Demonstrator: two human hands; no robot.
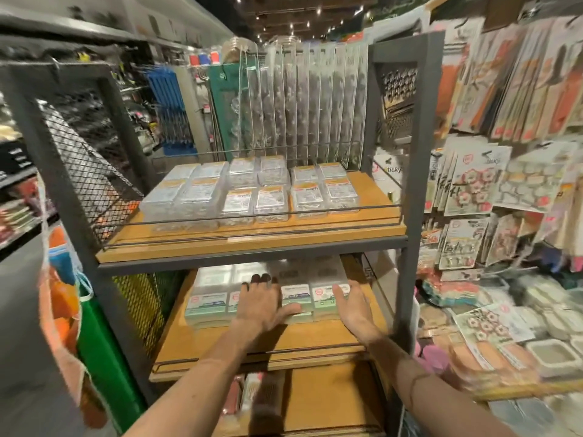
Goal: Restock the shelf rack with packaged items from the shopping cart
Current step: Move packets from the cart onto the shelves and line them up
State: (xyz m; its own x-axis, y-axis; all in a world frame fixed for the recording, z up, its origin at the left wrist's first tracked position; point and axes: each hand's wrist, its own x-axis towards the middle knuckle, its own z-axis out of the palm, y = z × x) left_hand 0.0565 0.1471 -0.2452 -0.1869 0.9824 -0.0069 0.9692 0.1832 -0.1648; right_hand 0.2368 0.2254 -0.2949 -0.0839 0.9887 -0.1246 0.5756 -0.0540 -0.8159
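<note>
Left hand (265,302) flat on the packs (295,296) of the middle shelf (299,342), fingers spread, right hand (353,305) on edge just beside them, palm inward, both grips wide

The shelf rack (410,184) has a dark grey frame, honey-brown wooden shelves (252,244) and black diamond mesh (94,171) on its left side. Clear boxes (239,197) at centre carry orange-and-white labels. The packs (206,305) lower down show white labels over pale green. A green panel (101,357) stands at lower left, and pink flower prints mark the cards (473,190) at right.
</note>
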